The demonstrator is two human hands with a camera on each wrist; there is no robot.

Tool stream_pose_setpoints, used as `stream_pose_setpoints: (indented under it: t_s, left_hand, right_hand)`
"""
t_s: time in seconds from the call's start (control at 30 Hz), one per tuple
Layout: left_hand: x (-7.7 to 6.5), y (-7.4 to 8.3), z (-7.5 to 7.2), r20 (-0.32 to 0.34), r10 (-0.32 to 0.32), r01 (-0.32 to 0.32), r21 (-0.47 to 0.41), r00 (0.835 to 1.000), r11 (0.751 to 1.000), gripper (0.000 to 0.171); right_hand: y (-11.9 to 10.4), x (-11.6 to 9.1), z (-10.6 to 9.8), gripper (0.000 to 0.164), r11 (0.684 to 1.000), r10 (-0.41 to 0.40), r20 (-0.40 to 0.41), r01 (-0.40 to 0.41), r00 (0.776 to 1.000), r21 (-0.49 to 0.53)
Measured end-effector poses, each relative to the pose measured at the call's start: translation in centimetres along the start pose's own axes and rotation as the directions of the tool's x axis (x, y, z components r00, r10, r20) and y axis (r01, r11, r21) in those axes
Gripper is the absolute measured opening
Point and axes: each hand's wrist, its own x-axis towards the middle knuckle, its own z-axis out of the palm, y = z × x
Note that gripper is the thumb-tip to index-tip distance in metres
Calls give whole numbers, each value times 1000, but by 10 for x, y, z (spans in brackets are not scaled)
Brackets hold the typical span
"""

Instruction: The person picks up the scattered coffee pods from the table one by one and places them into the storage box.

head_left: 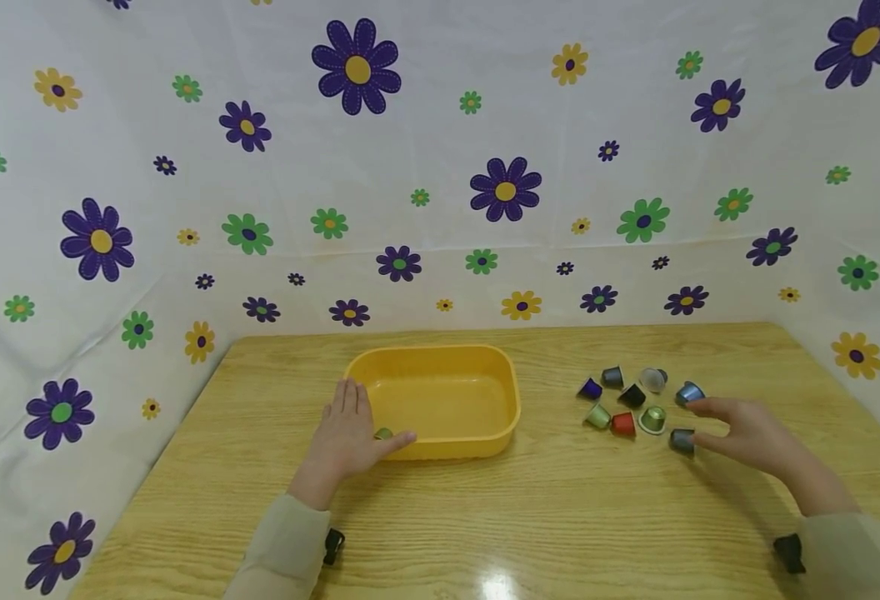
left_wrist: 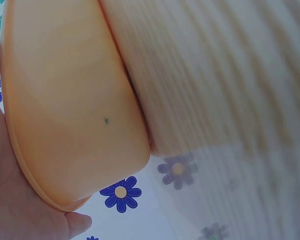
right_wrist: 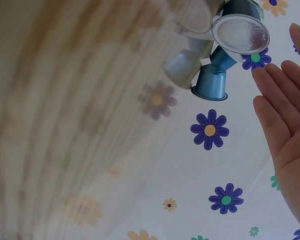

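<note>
My left hand (head_left: 341, 437) rests on the left end of a yellow plastic basin (head_left: 431, 448), fingers straight along the rim and thumb reaching over the front edge. A green coffee capsule (head_left: 383, 433) shows inside the basin beside that thumb. On the right, my right hand (head_left: 751, 437) reaches to the group of capsules, thumb and forefinger spread apart. Its thumb tip is right at a dark grey capsule (head_left: 683, 441), its forefinger at a blue capsule (head_left: 689, 393). In the right wrist view the fingers are extended, near the blue capsule and a silver-lidded capsule (right_wrist: 241, 34).
Left of my right hand lie several more capsules: red (head_left: 623, 424), green (head_left: 598, 416), purple (head_left: 590, 388), black (head_left: 632, 395), and a pale one (head_left: 653, 380). Flower-patterned white sheeting (head_left: 425, 150) walls the wooden table (head_left: 530, 517) at the back and sides.
</note>
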Motion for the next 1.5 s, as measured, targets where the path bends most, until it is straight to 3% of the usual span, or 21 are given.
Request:
stream_pose_setpoints:
  t_s: [0.43, 0.63, 0.87, 1.07, 1.5]
  left_hand:
    - [-1, 2, -3, -2, -2, 2, -4, 1000, 1000, 114]
    - [-1, 2, -3, -6, 0, 0, 1, 1000, 1000, 113]
    - [0, 1, -2, 1, -4, 4, -1, 1000, 1000, 114]
    - [1, 0, 0, 2, -5, 5, 5, 1000, 1000, 114]
    - [-1, 0, 1, -8, 1, -1, 16, 1000, 1000, 114]
  right_hand:
    - [6, 8, 0, 42, 999, 14, 89, -10, 996, -45]
    - [4, 10, 1, 42, 998, 50, 154, -44, 987, -43]
    - [6, 13, 2, 42, 999, 37, 223, -27, 974, -46]
    - [9, 12, 5, 40, 999, -3, 229, 11, 974, -34]
    - [8, 11, 6, 37, 1000, -10, 264, 12, 965, -6]
